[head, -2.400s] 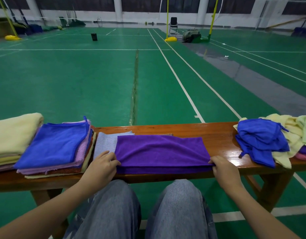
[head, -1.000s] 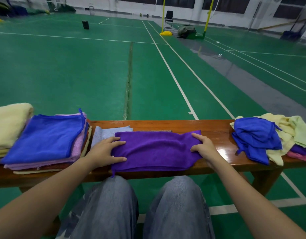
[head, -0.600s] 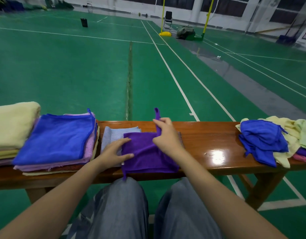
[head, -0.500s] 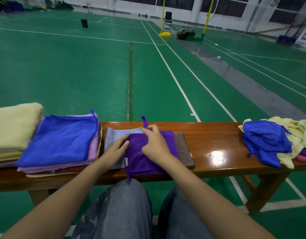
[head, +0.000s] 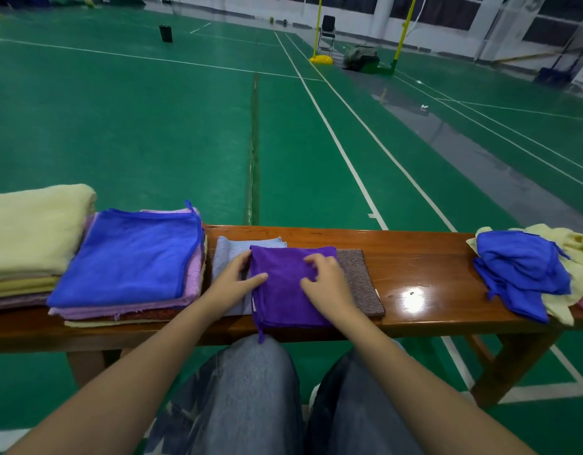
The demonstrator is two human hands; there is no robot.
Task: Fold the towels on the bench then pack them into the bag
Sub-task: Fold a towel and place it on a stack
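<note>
A purple towel (head: 283,297), folded into a small square, lies on the wooden bench (head: 421,264) in front of my knees. My left hand (head: 236,279) rests on its left edge with the fingers laid over the cloth. My right hand (head: 326,279) presses on its upper right part, fingers bent loosely on top. Under it lie a folded light-blue towel (head: 231,251) and a brown towel (head: 360,284). To the left stands a stack of folded towels with a blue one (head: 126,257) on top. No bag shows in the view.
A folded cream towel pile (head: 31,231) sits at the far left. Unfolded towels, a blue one (head: 520,274) over yellow ones (head: 575,254), are heaped at the bench's right end. Bare glossy bench lies between. Green court floor stretches beyond.
My right hand carried the towel's right end over to the left, halving it into a square. It now lies flat and both hands rest on top of it.
</note>
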